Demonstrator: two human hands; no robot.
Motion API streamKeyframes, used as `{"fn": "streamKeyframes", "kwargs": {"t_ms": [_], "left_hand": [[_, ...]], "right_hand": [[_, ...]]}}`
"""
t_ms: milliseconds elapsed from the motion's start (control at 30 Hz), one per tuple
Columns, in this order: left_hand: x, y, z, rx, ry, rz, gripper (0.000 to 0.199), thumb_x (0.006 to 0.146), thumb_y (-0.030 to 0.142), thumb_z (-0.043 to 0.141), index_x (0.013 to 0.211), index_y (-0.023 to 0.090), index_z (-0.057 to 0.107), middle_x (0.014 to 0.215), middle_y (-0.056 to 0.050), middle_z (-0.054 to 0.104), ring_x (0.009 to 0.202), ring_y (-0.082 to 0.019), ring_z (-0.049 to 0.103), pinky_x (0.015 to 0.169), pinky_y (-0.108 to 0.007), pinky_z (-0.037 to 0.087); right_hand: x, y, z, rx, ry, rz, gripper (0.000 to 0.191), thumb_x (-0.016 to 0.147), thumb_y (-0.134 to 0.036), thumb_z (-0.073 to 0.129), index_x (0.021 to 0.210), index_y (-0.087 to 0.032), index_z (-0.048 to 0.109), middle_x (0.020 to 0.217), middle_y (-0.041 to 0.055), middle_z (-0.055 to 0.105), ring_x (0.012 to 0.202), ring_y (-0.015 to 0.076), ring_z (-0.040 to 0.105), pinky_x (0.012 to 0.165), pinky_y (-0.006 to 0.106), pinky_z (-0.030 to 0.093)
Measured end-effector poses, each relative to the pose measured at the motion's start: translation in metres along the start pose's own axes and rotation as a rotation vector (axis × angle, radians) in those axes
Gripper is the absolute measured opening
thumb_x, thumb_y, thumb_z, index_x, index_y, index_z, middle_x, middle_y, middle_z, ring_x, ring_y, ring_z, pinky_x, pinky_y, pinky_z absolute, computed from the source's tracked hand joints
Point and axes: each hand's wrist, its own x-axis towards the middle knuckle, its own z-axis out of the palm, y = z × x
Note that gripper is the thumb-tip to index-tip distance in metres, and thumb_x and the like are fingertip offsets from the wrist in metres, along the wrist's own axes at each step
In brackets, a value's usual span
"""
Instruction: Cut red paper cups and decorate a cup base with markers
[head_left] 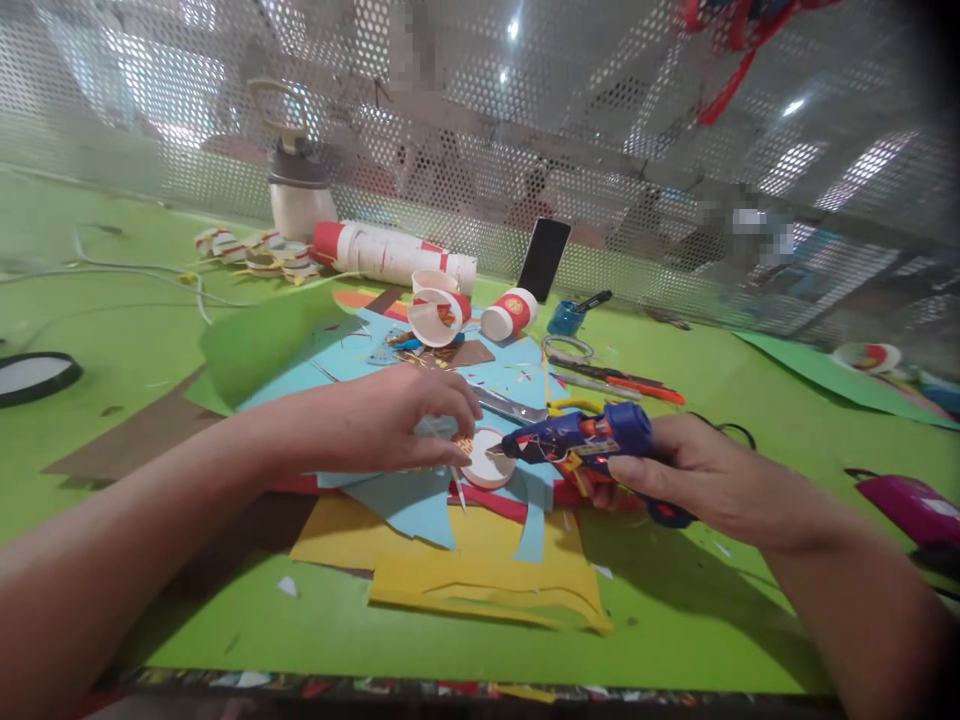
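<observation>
Left hand (420, 415): part-open, thumb and fingers curved, at the left edge of the shallow white disc (491, 470). A small patterned piece (463, 443) shows between thumb and fingers; whether it is gripped, cannot tell. The disc lies between the two hands. Right hand (697, 470): closed round the handle of a blue glue gun (577, 440), which points left, nozzle over the disc (contact not clear).

Surface: green table (675, 610). From the left: black-rimmed round item (37, 377), white cable (142, 268), brown sheet (142, 430), curled green sheet (277, 340); light blue paper (397, 500) mid-table, yellow paper (487, 580) nearer the wearer; dark upright phone (545, 260) behind, orange-handled tool (645, 388), magenta item (907, 505) far right. Perforated screen (450, 150) beyond, bright lights showing through.

Containers: pale bottle (296, 205), grey-topped, closed, contents hidden. A row of nested paper cups (390, 252) lies on its side. Open cup (427, 322) faces the wearer, orange-red inside (print or contents, cannot tell). Red-and-white cup (514, 313) lies tipped, contents not visible. Blue pot (566, 320) has a dark-handled tool (596, 300) in it.
</observation>
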Motion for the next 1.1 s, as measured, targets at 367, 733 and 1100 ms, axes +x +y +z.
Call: {"fn": "streamKeyframes", "kwargs": {"t_ms": [367, 733, 1100], "left_hand": [[0.0006, 0.0022, 0.0009, -0.028, -0.028, -0.028, 0.015, 0.088, 0.032, 0.063, 0.094, 0.023, 0.072, 0.105, -0.001, 0.071, 0.097, -0.019, 0.067, 0.088, -0.031, 0.05], [0.0008, 0.0037, 0.0042, 0.029, -0.067, -0.03, 0.014, 0.09, 0.032, 0.061, 0.088, 0.022, 0.071, 0.102, -0.002, 0.069, 0.092, -0.018, 0.067, 0.083, -0.029, 0.051], [0.0017, 0.004, 0.0066, 0.051, -0.088, 0.01, 0.013, 0.09, 0.027, 0.061, 0.089, 0.021, 0.072, 0.113, -0.002, 0.069, 0.098, -0.017, 0.067, 0.085, -0.027, 0.05]], "right_hand": [[0.0009, 0.0017, -0.0009, -0.008, -0.01, 0.003, 0.047, 0.085, -0.062, 0.06, 0.082, -0.017, 0.071, 0.075, 0.0051, 0.07, 0.064, 0.0129, 0.061, 0.056, 0.022, 0.048], [0.001, -0.0007, -0.0007, -0.01, -0.018, -0.009, 0.047, 0.087, -0.059, 0.059, 0.079, -0.014, 0.069, 0.071, 0.0049, 0.068, 0.059, 0.0112, 0.059, 0.052, 0.022, 0.046], [0.0045, 0.0005, 0.0023, -0.068, 0.001, -0.023, 0.049, 0.088, -0.063, 0.055, 0.079, -0.016, 0.066, 0.07, 0.0038, 0.066, 0.059, 0.0111, 0.055, 0.052, 0.022, 0.043]]}}
